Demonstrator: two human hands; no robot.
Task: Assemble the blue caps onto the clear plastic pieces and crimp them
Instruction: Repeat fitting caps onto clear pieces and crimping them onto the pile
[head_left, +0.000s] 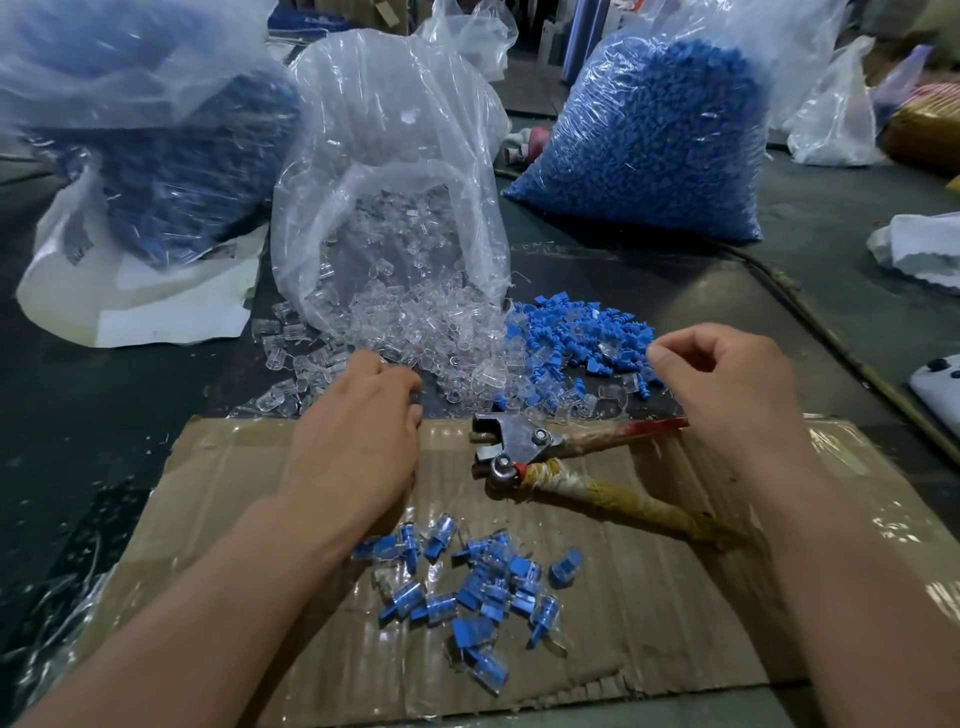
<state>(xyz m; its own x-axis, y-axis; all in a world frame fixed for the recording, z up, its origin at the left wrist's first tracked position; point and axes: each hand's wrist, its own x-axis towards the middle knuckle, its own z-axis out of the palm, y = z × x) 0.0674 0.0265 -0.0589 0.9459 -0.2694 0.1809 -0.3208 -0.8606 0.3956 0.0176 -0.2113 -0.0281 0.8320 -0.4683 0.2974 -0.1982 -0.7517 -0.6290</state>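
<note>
Blue caps: loose heap on tabletop, just past far edge of cardboard.
Clear pieces: spilled from bag, touching the caps' left side.
Left hand: fingers curled down into clear pieces; cannot tell if gripping.
Right hand: thumb against forefinger over caps; cannot tell if holding one.
Crimper: on cardboard between hands, handles apart.
Technique: likely pick one of each; seat cap square before crimping.

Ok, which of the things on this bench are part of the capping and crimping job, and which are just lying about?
Job: loose blue caps, clear pieces spilling from the open bag, crimping pliers, assembled pieces on the cardboard, full bag of blue caps.
Lying about: white device at the right edge, crumpled white material, red and white object between the bags.
</note>
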